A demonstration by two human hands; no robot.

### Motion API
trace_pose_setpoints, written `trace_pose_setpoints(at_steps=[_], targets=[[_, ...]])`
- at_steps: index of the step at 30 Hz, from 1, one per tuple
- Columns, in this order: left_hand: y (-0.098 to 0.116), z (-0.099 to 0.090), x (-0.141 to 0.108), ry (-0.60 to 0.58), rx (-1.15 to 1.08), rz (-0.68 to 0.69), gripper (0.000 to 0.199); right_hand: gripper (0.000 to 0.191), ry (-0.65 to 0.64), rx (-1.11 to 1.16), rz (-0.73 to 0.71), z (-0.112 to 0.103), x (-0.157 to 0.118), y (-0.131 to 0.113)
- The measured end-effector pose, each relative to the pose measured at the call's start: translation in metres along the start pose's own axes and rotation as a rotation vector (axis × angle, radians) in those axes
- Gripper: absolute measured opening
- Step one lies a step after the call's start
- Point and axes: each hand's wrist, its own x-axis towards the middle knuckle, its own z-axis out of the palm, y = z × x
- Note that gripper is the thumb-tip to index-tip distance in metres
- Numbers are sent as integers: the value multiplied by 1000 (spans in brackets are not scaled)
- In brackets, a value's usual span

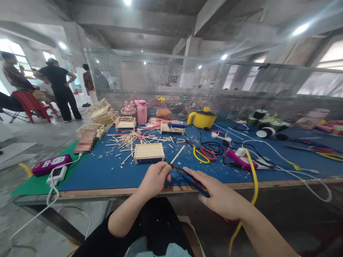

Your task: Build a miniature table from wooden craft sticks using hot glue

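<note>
Sticks (128, 140): bare wood, matt. Nearest box (149, 152): same wood, ribbed slats. Tabletop (102, 175): smooth matt sheet; edge (93, 193), raw wood. Pot (203, 120): glossy plastic. Flask (142, 113): smooth plastic. Chair (24, 101): smooth plastic. Screen (150, 75): perforated metal. Tool (194, 183) under my right hand (221, 196): smooth-gripped, its head apparently metal, though too blurred for me to be certain.

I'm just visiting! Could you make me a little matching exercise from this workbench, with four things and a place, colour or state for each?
1. Left hand
2. Right hand
3. Pot
4. Purple case

A. On the green surface
B. Holding a dark blue tool
C. Yellow
D. Holding a thin wooden stick

Pairs: 1-D, 2-B, 3-C, 4-A
</note>
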Motion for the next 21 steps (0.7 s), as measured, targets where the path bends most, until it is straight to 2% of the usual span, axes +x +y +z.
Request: trace_pose_setpoints(at_steps=[4, 6, 9, 12, 15, 18, 21], targets=[[0, -5, 0, -100, -113, -62, 38, 80, 57, 24, -69, -1, 0, 1], [2, -7, -1, -110, -130, -27, 36, 79, 68, 41, -88, -3, 0, 2], [6, -7, -4, -77, -73, 68, 36, 79, 63, 74, -107, -3, 1, 5], [9, -5, -6, -63, -36, 70, 39, 76, 65, 95, -95, -1, 2, 5], [7, -2, -8, -49, 0, 82, 38, 72, 48, 84, -18, 2, 3, 6], [4, 2, -9, -9, 26, 106, 40, 64, 51, 80, 17, 4, 5, 3], [4, 4, -10, 26, 27, 109, 39, 50, 82, 36, -18, 5, 8, -3]])
